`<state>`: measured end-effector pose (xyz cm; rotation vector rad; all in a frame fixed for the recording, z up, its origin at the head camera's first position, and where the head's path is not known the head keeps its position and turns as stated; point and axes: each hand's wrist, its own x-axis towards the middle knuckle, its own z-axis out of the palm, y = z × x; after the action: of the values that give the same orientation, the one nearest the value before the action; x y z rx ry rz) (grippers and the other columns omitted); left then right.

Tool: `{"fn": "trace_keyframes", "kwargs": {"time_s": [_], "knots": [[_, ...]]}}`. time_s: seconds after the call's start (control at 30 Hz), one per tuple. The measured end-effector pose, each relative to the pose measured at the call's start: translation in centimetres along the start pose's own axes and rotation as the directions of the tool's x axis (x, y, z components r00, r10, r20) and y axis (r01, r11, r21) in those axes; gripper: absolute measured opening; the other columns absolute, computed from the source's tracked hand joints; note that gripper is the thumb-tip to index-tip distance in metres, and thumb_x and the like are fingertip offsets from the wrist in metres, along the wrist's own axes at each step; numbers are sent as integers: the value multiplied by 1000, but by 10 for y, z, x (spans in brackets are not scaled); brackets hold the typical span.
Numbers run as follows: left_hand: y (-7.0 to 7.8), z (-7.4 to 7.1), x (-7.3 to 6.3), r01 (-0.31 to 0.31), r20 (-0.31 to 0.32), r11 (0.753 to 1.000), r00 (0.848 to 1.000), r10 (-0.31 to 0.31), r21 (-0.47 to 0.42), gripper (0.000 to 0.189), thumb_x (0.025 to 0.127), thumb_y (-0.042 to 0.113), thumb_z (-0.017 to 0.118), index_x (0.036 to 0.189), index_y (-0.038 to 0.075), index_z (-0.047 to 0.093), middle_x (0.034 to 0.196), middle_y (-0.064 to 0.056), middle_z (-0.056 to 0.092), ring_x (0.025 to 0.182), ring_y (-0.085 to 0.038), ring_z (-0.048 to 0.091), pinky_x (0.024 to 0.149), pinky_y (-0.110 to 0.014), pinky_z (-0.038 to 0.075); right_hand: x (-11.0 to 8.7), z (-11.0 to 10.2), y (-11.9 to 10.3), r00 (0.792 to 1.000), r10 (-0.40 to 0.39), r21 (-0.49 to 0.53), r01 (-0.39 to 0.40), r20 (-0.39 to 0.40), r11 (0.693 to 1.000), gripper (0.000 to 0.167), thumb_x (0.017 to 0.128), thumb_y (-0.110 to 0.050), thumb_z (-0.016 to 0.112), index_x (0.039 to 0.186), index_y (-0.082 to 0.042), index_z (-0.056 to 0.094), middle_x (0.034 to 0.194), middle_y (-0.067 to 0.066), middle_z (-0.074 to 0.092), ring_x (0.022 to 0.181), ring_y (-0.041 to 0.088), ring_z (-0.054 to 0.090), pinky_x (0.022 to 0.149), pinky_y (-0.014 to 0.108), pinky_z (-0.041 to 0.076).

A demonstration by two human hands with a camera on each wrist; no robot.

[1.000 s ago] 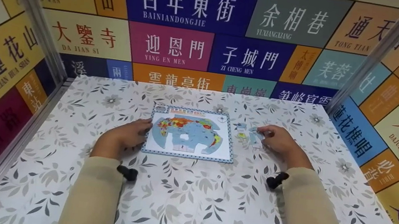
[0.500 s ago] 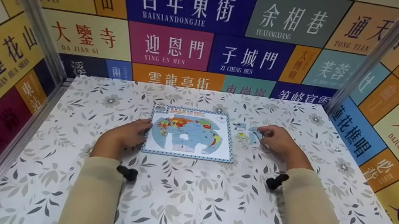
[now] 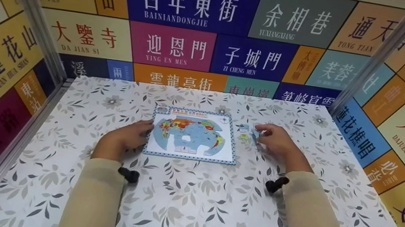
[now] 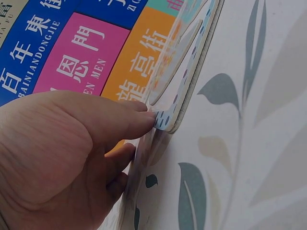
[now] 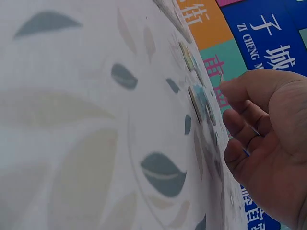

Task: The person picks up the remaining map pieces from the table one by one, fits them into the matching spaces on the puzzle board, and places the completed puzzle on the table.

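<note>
One map board (image 3: 187, 138) on table (image 3: 191, 195). At least three loose pieces (image 3: 244, 137) to its right, including the blue piece (image 3: 256, 134) the right hand (image 3: 279, 142) pinches. Left wrist view shows what head doesn't: left hand (image 3: 125, 134), thumb on board corner; other fingers' grip, can't tell.
</note>
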<state>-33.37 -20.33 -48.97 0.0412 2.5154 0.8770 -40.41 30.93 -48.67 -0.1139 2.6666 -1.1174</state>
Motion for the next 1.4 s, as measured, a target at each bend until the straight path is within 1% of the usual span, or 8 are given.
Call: {"fn": "trace_keyframes", "kwargs": {"time_s": [0.13,0.3,0.5,0.6,0.8,0.93,1.23,1.4], "knots": [[0,-1,0,0,7,1000,1000,0,13,70,105,19,56,170,30,31,182,14,11,172,-25,2,139,-57,8,0,4,-6,999,-41,-2,41,-2,999,50,101,-19,70,150,-23,63,133,15,62,96,24,60,70,31,57],[1,-1,-2,3,10,1000,1000,-3,8,69,106,19,55,170,31,31,182,16,10,172,-24,2,139,-56,7,0,9,-15,999,-30,16,30,12,999,49,100,-21,71,149,-28,64,132,13,63,87,23,58,65,32,52],[1,1,-4,1,-10,1000,1000,-1,18,67,108,20,53,170,30,31,182,14,11,172,-26,3,138,-57,8,1,14,-23,990,-144,-34,144,6,989,48,100,-20,70,148,-21,65,133,16,66,108,25,61,80,33,52],[2,2,-4,16,-19,1000,1000,-16,16,66,108,21,53,170,31,32,182,14,12,171,-26,4,138,-58,8,0,17,-25,984,-176,-30,176,5,984,48,99,-19,70,147,-18,66,131,18,66,111,31,61,82,35,53],[3,3,-4,40,-16,999,999,-41,-8,66,108,21,54,169,34,33,182,16,11,172,-25,3,138,-58,8,2,23,-31,985,-173,-23,173,0,985,47,97,-18,71,143,-21,69,133,14,67,114,29,62,86,35,53],[2,3,-2,61,-13,997,998,-62,-36,67,107,22,56,169,38,33,181,19,12,172,-23,3,138,-58,8,2,27,-37,989,-146,-10,146,4,989,48,96,-19,72,143,-23,69,129,14,67,109,29,62,84,36,53],[0,1,-2,41,-2,998,999,-41,-38,71,106,16,55,170,34,31,182,16,10,172,-26,1,138,-59,7,4,36,-50,993,-117,-12,118,20,993,48,97,-22,73,145,-24,68,136,11,65,120,29,59,95,40,52],[1,1,-2,40,-2,999,999,-40,-33,70,106,17,54,170,35,32,182,16,10,172,-27,1,138,-60,8,6,43,-55,992,-119,11,118,37,993,48,97,-21,73,145,-24,68,135,10,66,117,27,61,88,38,56]]}}
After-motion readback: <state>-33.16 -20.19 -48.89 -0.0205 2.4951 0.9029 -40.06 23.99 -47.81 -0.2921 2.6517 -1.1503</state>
